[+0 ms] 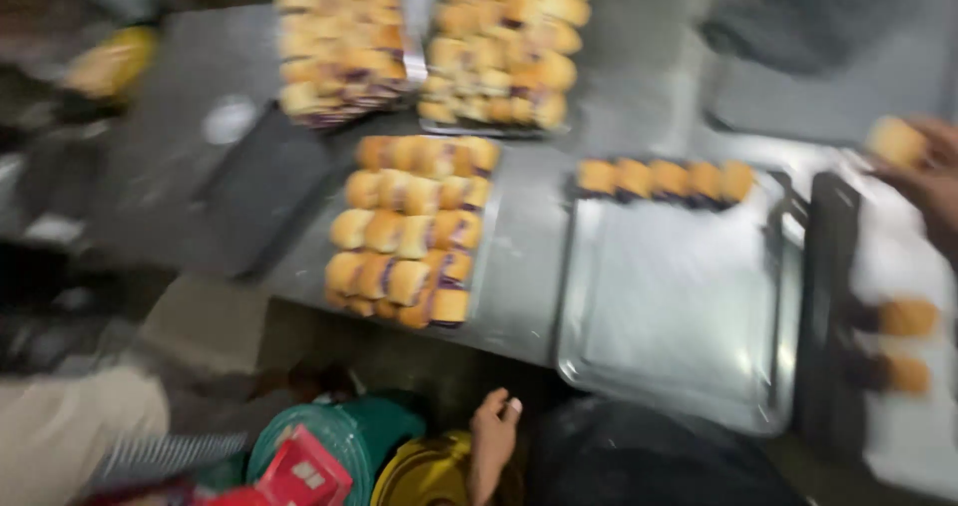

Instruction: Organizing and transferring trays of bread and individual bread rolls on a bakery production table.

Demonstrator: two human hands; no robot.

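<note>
Golden bun (pixel 895 142) sits gripped in my right hand (pixel 933 182) just right of the steel tray (pixel 679 306), so I should lower it beside the tray's bun row (pixel 666 180), while my left hand (pixel 492 436) hangs below the surface, fingers loosely curled, holding nothing.

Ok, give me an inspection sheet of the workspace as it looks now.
Surface: grey metal table, image blurred.
Job's things: metal tray with one row of filled buns along its far edge; full stack of buns beside it; two more piles behind.
Clutter: green tub, red box, yellow bowl below the table edge.
Grippers: left hand low by the yellow bowl, holding nothing visible; right hand holds a bun in its fingers.
Cables: nothing seen.
Surroundings: dark tray at right, with loose buns beyond it.
</note>
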